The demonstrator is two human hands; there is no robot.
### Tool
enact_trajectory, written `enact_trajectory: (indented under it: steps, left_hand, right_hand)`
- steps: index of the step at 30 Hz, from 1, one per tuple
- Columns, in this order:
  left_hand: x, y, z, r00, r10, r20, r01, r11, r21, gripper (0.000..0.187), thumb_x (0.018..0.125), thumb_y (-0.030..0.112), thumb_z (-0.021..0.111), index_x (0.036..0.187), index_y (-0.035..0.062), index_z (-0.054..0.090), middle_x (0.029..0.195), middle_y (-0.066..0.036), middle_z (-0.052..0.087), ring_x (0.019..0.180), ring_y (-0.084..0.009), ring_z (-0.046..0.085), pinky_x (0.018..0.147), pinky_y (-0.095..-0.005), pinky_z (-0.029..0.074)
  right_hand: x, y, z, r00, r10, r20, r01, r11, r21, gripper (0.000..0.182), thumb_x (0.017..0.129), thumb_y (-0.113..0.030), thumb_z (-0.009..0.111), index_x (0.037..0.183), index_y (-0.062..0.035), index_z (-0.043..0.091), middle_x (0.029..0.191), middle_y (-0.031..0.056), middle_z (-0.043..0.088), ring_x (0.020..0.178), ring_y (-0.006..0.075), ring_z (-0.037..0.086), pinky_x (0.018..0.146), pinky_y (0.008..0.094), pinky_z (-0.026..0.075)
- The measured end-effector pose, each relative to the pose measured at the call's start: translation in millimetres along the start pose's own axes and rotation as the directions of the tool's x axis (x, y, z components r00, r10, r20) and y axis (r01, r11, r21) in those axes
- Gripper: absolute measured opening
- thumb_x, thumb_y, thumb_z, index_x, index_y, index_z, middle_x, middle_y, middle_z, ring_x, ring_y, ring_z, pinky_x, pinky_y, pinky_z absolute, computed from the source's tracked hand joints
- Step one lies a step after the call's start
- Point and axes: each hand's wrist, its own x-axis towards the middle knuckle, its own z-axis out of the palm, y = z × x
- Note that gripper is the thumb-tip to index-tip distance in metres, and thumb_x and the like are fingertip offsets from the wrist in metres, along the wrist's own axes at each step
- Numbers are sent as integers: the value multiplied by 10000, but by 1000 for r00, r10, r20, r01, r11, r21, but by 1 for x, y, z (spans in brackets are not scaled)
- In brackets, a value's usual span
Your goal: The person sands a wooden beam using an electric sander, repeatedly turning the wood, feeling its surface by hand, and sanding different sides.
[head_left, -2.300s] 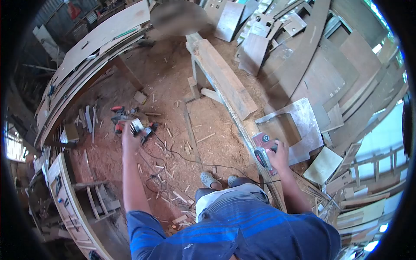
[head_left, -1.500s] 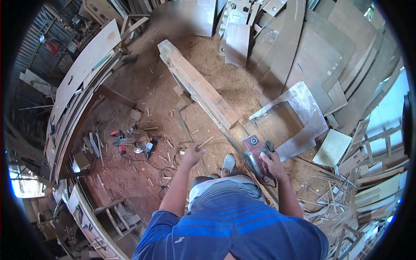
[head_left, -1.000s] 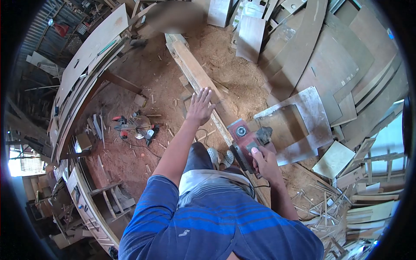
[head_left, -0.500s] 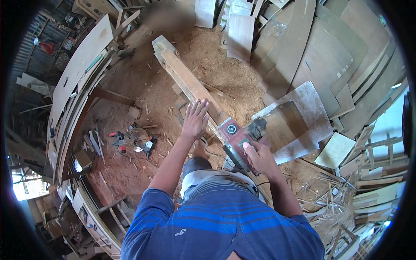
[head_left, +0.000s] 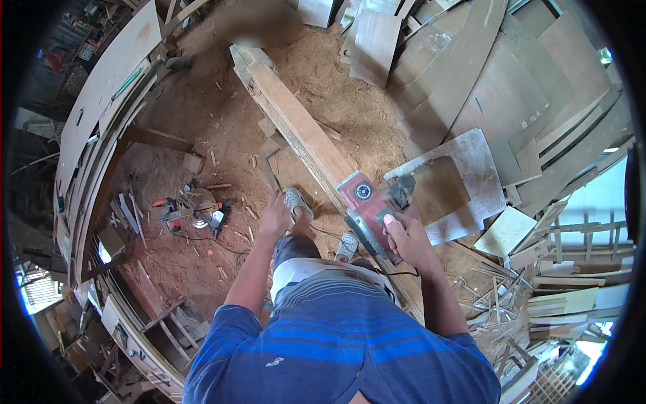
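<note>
A long wooden beam [head_left: 303,131] runs diagonally from the upper left down to the red power planer [head_left: 367,202], which rests on its near part. My right hand [head_left: 406,237] is wrapped round the planer's rear handle, thumb on top. Off the beam's left side hangs my left hand [head_left: 274,214], touching neither beam nor tool; its fingers point forward and are too small and blurred to read clearly. A dark attachment [head_left: 402,190] sticks out of the planer's right side.
A red and black power saw [head_left: 195,210] lies on the floor at left. Stacked boards [head_left: 108,101] line the left side. Sheets of plywood [head_left: 464,87] lean at upper right, near a whitish panel [head_left: 481,161]. Wood scraps [head_left: 498,296] litter the lower right.
My left hand has left the beam's top and moved down and left, its spread fingers drawn closer. The planer and my right hand stay at nearly the same place on the beam.
</note>
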Motion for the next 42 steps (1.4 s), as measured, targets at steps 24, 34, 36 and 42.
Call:
enact_trajectory:
  steps: [24, 34, 36, 42]
  left_hand:
    - [-87, -133, 11, 831, -548, 94, 553, 832, -45, 501, 1093, 407, 576, 1375, 7, 683, 1231, -323, 739, 1197, -498, 697, 1032, -558, 542]
    - [-81, -160, -5, 717, -656, 237, 677, 736, -9, 549, 1108, 514, 531, 1398, 72, 681, 1273, -286, 746, 1250, -474, 689, 1069, -536, 531]
    - [-78, -169, -9, 719, -658, 222, 677, 736, -11, 564, 1104, 526, 531, 1393, 66, 681, 1279, -291, 742, 1255, -478, 685, 1071, -538, 529]
    - [-31, -188, -29, 724, -661, 199, 681, 731, -48, 535, 1095, 442, 563, 1392, 10, 669, 1261, -296, 748, 1226, -474, 701, 1049, -526, 541]
  right_hand:
    - [131, -101, 68, 993, -116, -8, 116, 992, 58, 536, 1133, -496, 552, 861, -41, 635, 599, -15, 541, 471, 74, 486, 455, 279, 387]
    - [206, -158, 102, 997, -68, -38, 71, 993, 93, 584, 1121, -547, 550, 846, -40, 641, 589, -8, 552, 452, 84, 493, 435, 288, 390]
    - [223, -171, 109, 996, -84, -34, 87, 991, 103, 588, 1117, -551, 557, 842, -38, 643, 590, -7, 555, 452, 84, 497, 436, 287, 395]
    - [284, -210, 127, 992, -120, -40, 122, 991, 51, 593, 1110, -556, 565, 836, -36, 646, 592, -3, 564, 458, 84, 509, 441, 288, 405]
